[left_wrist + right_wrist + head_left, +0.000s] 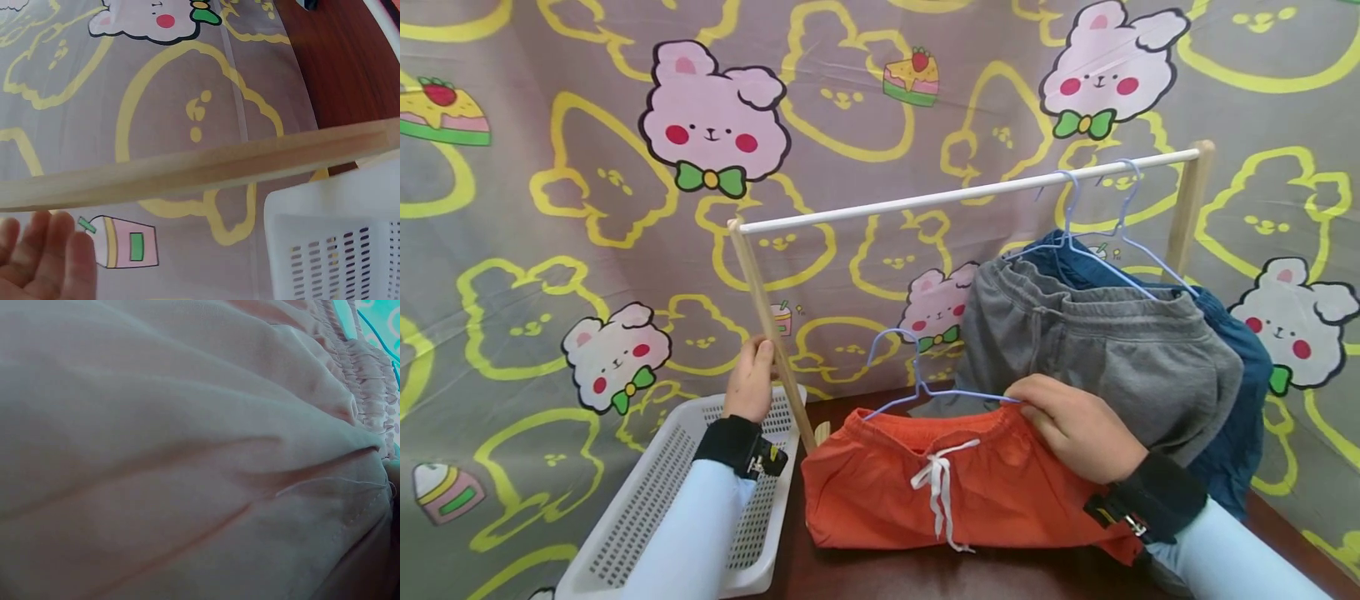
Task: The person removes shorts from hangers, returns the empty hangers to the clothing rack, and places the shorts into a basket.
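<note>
Red-orange shorts [917, 500] with a white drawstring sit on a purple-blue hanger [917, 379] in the head view. My right hand [1078, 425] grips the right end of their waistband, together with the hanger's end. The hanger's hook stands below the white rail [962, 196], apart from it. In the right wrist view, the shorts' fabric [175, 450] looks pale and fills most of the picture. My left hand [751, 379] is at the rack's left wooden post [767, 317]. The left wrist view shows its fingers [78, 262] fairly straight beside the post, not wrapped round it.
Grey shorts [1097, 350] and blue shorts [1247, 400] hang from the rail's right part on similar hangers. A white perforated basket [655, 483] stands left of the rack on a dark red-brown table [850, 575]. Behind is a patterned curtain [865, 108].
</note>
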### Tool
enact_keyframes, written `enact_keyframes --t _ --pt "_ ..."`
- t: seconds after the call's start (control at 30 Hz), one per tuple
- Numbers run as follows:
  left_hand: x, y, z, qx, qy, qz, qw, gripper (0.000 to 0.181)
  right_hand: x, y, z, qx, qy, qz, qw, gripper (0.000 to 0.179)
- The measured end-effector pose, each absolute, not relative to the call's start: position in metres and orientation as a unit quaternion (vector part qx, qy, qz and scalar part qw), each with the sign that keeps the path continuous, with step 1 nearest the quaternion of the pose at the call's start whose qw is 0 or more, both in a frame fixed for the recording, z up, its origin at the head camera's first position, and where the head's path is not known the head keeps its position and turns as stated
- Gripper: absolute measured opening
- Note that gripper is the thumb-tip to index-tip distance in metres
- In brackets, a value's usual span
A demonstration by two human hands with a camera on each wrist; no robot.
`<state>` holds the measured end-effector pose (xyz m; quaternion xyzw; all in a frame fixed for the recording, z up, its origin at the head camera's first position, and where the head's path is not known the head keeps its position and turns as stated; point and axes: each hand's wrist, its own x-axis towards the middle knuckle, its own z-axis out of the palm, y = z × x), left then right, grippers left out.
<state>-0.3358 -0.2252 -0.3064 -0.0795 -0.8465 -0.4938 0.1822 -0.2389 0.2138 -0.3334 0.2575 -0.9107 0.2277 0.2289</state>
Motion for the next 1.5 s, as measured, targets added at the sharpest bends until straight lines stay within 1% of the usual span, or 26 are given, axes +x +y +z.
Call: enact_keyframes --t 0.3,0.6,0.97,1.23,1.33,1.5 --pt "-0.309 -0.228 -0.305 -0.080 -0.887 -0.415 0.187 0.061 -0.239 0.214 -0.334 0.255 -0.912 0.229 0.225 0.022" --pt "-0.284 -0.209 -0.315 -0.091 -0.907 -0.365 0.189 0.058 -0.240 0.216 -0.335 0.257 -0.909 0.234 0.230 0.022" --pt "-0.264 -0.193 -0.331 -0.134 -0.924 -0.288 0.212 0.064 -0.242 0.217 -0.334 0.259 -0.908 0.234 0.233 0.022" --pt "-0.254 -0.183 -0.338 -0.173 -0.925 -0.268 0.205 0.059 -0.243 0.215 -0.335 0.261 -0.906 0.238 0.232 0.023" --pt "-0.252 -0.176 -0.341 -0.177 -0.929 -0.263 0.189 0.057 -0.242 0.214 -0.335 0.260 -0.906 0.238 0.233 0.023" --pt "-0.248 -0.161 -0.342 -0.177 -0.935 -0.254 0.170 0.049 -0.241 0.213 -0.335 0.261 -0.905 0.242 0.232 0.023"
